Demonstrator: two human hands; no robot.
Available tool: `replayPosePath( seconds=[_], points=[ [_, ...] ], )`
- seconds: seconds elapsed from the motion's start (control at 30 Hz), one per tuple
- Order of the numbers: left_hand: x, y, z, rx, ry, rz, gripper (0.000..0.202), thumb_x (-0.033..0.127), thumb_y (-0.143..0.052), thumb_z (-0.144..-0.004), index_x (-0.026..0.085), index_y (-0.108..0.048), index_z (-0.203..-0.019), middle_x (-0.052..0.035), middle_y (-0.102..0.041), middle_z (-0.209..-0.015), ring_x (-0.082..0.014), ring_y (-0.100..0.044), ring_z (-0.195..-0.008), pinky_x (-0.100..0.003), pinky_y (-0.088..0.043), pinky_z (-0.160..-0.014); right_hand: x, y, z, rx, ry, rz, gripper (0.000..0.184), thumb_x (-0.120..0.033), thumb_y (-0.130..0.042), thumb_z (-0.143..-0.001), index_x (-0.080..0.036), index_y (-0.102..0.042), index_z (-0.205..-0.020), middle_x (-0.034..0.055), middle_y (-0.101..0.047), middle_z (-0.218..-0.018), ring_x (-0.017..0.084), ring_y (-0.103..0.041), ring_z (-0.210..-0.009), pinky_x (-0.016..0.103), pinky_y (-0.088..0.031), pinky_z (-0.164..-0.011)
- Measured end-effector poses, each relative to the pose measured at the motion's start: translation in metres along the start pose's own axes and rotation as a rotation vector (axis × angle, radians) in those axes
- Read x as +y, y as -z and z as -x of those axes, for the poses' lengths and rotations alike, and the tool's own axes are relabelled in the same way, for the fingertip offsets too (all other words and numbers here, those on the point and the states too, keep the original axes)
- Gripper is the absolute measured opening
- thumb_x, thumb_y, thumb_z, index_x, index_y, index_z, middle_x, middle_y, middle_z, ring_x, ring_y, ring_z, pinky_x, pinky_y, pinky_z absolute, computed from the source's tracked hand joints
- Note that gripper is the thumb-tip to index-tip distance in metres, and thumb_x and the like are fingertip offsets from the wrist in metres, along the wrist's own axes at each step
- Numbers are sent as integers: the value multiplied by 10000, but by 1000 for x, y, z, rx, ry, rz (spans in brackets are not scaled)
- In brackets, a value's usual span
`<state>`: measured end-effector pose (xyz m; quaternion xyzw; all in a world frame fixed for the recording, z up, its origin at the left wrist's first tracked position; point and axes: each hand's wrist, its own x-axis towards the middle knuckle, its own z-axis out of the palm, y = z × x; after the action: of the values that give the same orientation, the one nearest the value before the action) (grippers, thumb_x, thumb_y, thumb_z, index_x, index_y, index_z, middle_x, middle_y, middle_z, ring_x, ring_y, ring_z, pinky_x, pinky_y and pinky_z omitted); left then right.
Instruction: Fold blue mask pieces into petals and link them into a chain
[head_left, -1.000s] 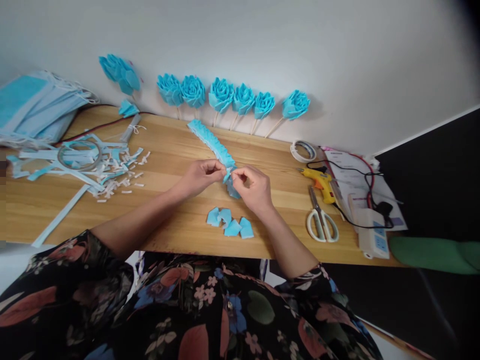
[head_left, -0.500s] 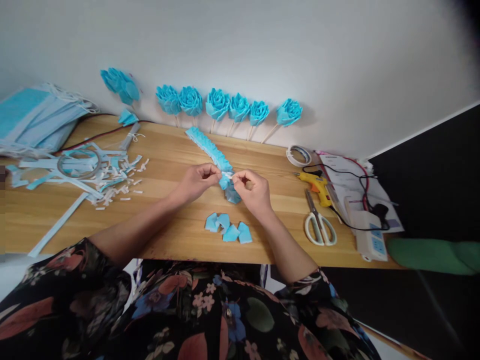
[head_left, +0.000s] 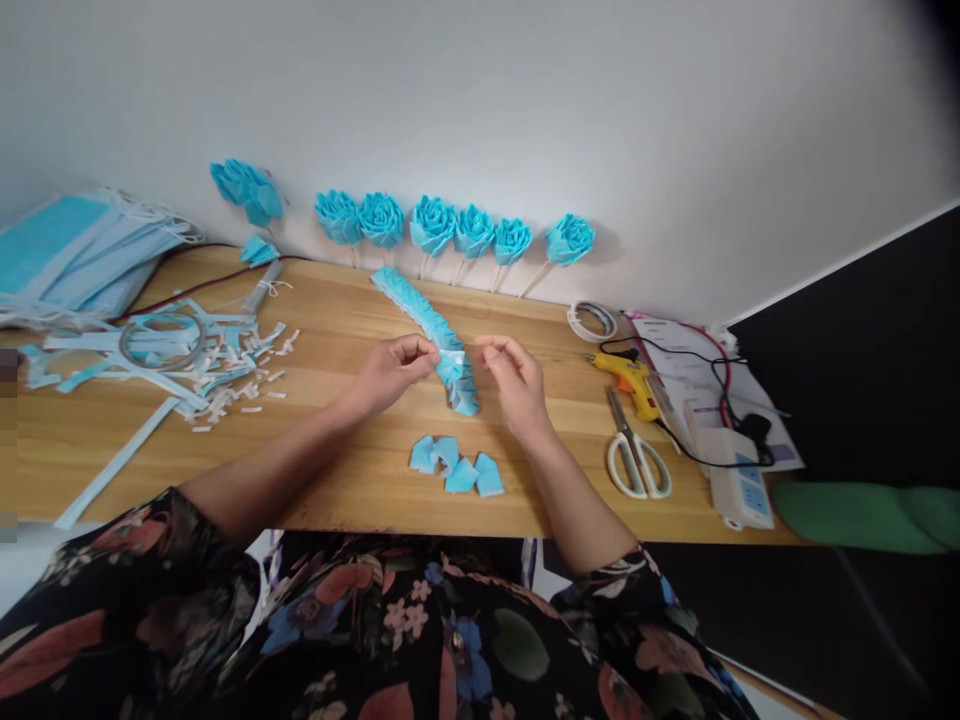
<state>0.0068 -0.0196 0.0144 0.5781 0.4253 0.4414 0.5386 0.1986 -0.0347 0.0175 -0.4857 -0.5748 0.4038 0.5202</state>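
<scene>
A long strip of overlapping blue folded petals (head_left: 420, 310) runs diagonally across the wooden table (head_left: 330, 440). My left hand (head_left: 390, 370) is closed, pinching the strip's near end at a small white tab. My right hand (head_left: 516, 385) hovers just right of that end, a small gap away from it. Its fingers are curled and its thumb and forefinger are pinched together; what they hold, if anything, is too small to see. Several loose blue petals (head_left: 457, 468) lie on the table just in front of my hands.
Blue fabric roses on sticks (head_left: 431, 222) lean on the wall. At left are a stack of blue face masks (head_left: 67, 250) and cut scraps (head_left: 180, 345). At right lie a tape roll (head_left: 592, 320), yellow glue gun (head_left: 626, 375), scissors (head_left: 636, 450) and a power strip (head_left: 739, 480).
My right hand has drawn a little to the right, away from the strip's end where both hands met before. The left hand keeps its pinch. The view has tilted slightly.
</scene>
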Motion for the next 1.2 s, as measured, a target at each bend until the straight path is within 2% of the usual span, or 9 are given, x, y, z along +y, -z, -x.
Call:
replayPosePath(
  seconds=[0.13,0.2,0.4,0.53,0.77,1.0,1.2],
  points=[
    [0,-1,1,-15,-13,17,292,449,-689,-749,166,-618,-733,21,-577,-651,-92,-444,-584,-240,-372,-585,3,-2,-1,-155,-154,-135,345,-434,-676,-804,-236,-703,-1086,29,-731,-982,155,-666,-869,310,-537,-818],
    [0,-1,1,-28,-16,15,314,472,-699,-745,167,-622,-740,16,-589,-660,-100,-466,-601,-245,-390,-605,5,-4,0,-197,-178,-156,396,-438,-703,-780,-238,-694,-1122,28,-722,-980,154,-661,-857,308,-542,-801],
    [1,-1,3,-70,-17,-30,352,513,-659,-787,166,-632,-735,-7,-642,-710,-134,-560,-698,-262,-455,-702,7,-5,2,-205,-103,-80,397,-431,-694,-786,-238,-676,-1133,8,-670,-864,139,-618,-765,280,-525,-697],
    [-1,-2,3,-86,-16,-89,376,527,-651,-803,152,-650,-834,-34,-685,-831,-160,-607,-795,-288,-478,-772,5,-6,2,-168,-37,13,339,-370,-661,-804,-231,-679,-1113,-13,-619,-802,117,-566,-709,265,-494,-674],
    [-1,-4,3,-107,-74,-223,421,471,-714,-758,164,-636,-1035,-26,-663,-865,-145,-570,-746,-269,-457,-691,5,-9,5,-120,63,148,286,-309,-639,-819,-249,-688,-1094,-13,-617,-797,125,-569,-724,292,-500,-729],
    [-6,0,0,-110,32,-38,319,450,-717,-713,152,-620,-772,-10,-631,-747,-135,-549,-698,-282,-438,-711,4,-8,5,-128,86,160,295,-280,-619,-822,-242,-686,-1107,-7,-623,-821,129,-571,-744,313,-498,-770],
    [-5,-1,1,-81,2,-76,299,447,-702,-722,162,-608,-728,7,-597,-698,-125,-513,-661,-266,-411,-667,5,-7,5,-194,20,104,308,-343,-601,-850,-247,-678,-1133,-9,-610,-823,126,-575,-737,284,-500,-718]
  ],
)
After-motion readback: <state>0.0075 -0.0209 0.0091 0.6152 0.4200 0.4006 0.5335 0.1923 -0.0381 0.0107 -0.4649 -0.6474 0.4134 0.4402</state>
